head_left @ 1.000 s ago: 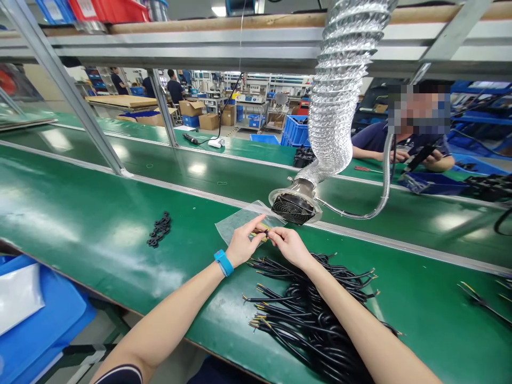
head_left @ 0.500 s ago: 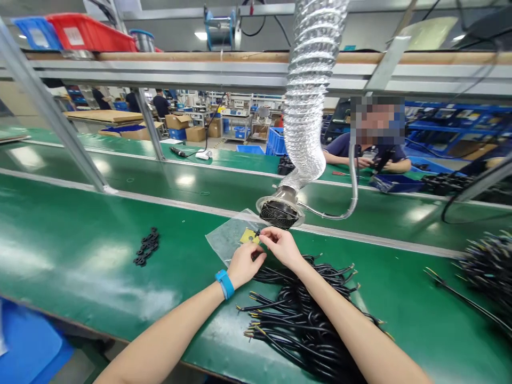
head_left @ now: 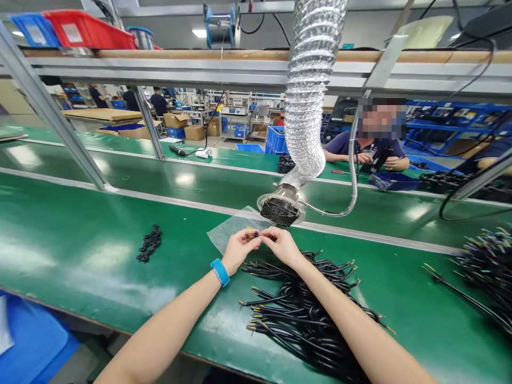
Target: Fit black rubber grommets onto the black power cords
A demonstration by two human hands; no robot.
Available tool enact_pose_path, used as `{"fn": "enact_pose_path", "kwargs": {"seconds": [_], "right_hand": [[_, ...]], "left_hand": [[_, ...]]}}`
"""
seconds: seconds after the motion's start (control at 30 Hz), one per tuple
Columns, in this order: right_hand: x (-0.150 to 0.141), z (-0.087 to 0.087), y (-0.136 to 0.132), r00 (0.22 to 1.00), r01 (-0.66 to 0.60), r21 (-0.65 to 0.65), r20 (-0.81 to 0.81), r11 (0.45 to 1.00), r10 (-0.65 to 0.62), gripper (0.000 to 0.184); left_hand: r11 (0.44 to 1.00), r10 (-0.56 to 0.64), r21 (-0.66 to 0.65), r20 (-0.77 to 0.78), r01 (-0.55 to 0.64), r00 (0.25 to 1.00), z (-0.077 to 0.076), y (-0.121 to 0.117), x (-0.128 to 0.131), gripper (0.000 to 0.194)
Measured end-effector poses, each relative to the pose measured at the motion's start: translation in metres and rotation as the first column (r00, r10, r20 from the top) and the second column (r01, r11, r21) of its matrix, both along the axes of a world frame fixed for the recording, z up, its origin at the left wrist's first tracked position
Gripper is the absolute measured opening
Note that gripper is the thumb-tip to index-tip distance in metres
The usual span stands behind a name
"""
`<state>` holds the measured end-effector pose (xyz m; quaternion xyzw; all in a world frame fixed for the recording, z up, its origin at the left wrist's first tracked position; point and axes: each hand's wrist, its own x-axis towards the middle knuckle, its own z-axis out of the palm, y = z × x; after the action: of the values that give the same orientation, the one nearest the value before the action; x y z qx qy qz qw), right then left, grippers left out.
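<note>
Pinching a small black part [head_left: 254, 234] between them, the left hand [head_left: 237, 250] and right hand [head_left: 282, 245] meet fingertip to fingertip above a clear bag [head_left: 232, 229] on the green bench [head_left: 80, 240]. Both sets of fingers are pressed together on the part, which sits just in front of the fan [head_left: 280, 209]. Black cables [head_left: 304, 314] lie under the right wrist. No writing is legible.
</note>
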<state>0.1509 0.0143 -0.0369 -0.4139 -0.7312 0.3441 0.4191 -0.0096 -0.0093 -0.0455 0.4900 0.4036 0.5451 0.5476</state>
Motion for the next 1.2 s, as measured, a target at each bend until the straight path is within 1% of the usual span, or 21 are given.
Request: {"fn": "enact_pose_path", "kwargs": {"seconds": [0.1,0.17,0.33,0.4,0.5,0.6,0.67,0.73,0.8,0.83,0.87,0.9,0.97,1.03,1.07,1.1,1.2], "right_hand": [[-0.001,0.001,-0.002,1.000,0.004,-0.017,0.024,1.000,-0.004,0.020],[-0.001,0.002,-0.003,0.999,-0.008,-0.029,0.039,1.000,0.009,0.020],[-0.002,0.005,-0.004,0.993,-0.086,-0.002,0.083,0.996,0.086,0.027],[-0.002,0.005,-0.003,0.991,-0.102,-0.015,0.090,0.995,0.103,0.030],[0.000,0.002,-0.001,0.988,-0.133,-0.079,0.064,0.988,0.138,0.035],[-0.001,0.000,0.001,0.987,-0.160,-0.126,-0.001,0.979,0.161,0.037],[-0.004,0.001,0.001,0.989,-0.150,-0.128,-0.034,0.980,0.146,0.035],[-0.006,0.005,0.000,0.993,-0.113,-0.103,-0.042,0.988,0.109,0.030],[-0.006,0.013,-0.001,0.998,-0.062,-0.046,-0.034,0.997,0.061,0.024],[-0.004,0.019,-0.002,0.999,-0.035,-0.011,-0.028,0.999,0.035,0.022],[-0.001,0.025,-0.002,1.000,-0.009,0.023,-0.027,1.000,0.009,0.020],[0.004,0.032,-0.002,0.999,0.023,0.050,-0.029,0.998,-0.022,0.019],[0.017,0.048,-0.001,0.995,0.094,0.091,-0.037,0.991,-0.091,0.017],[0.035,0.064,-0.001,0.986,0.164,0.132,-0.049,0.978,-0.159,0.016],[0.046,0.072,-0.002,0.981,0.194,0.156,-0.059,0.969,-0.187,0.016],[0.058,0.080,-0.003,0.975,0.221,0.180,-0.072,0.959,-0.211,0.017],[0.097,0.101,-0.011,0.947,0.319,0.221,-0.122,0.922,-0.298,0.019]], "left_hand": [[0.999,0.025,-0.039,0.037,-0.024,0.999,-0.001,0.000,-0.001,0.050],[0.999,0.035,-0.043,0.040,-0.034,0.999,-0.002,0.001,-0.002,0.050],[0.998,0.005,-0.058,0.012,-0.004,1.000,-0.003,0.002,-0.005,0.047],[0.998,-0.005,-0.062,-0.015,0.004,1.000,-0.003,0.001,-0.005,0.047],[1.000,-0.002,-0.026,-0.068,0.000,0.998,-0.003,0.000,-0.004,0.047],[1.000,0.007,0.021,-0.095,-0.005,0.995,-0.001,0.001,-0.003,0.047],[0.999,0.019,0.042,-0.106,-0.014,0.994,0.000,0.001,-0.001,0.046],[0.998,0.042,0.057,-0.127,-0.035,0.991,0.001,0.000,0.002,0.046],[0.994,0.068,0.093,-0.213,-0.049,0.975,0.001,-0.005,0.005,0.050],[0.991,0.074,0.128,-0.292,-0.037,0.954,0.000,-0.008,0.006,0.052],[0.984,0.071,0.177,-0.398,0.001,0.914,-0.001,-0.011,0.007,0.050],[0.970,0.060,0.231,-0.515,0.071,0.855,-0.002,-0.013,0.007,0.045],[0.912,0.022,0.303,-0.709,0.276,0.705,-0.004,-0.017,0.007,0.033],[0.843,0.003,0.314,-0.814,0.437,0.581,-0.006,-0.018,0.007,0.036],[0.820,0.007,0.316,-0.839,0.477,0.544,-0.007,-0.019,0.006,0.040],[0.806,0.021,0.324,-0.852,0.496,0.523,-0.008,-0.019,0.006,0.043],[0.782,0.064,0.358,-0.861,0.511,0.505,-0.009,-0.019,0.006,0.044]]}}
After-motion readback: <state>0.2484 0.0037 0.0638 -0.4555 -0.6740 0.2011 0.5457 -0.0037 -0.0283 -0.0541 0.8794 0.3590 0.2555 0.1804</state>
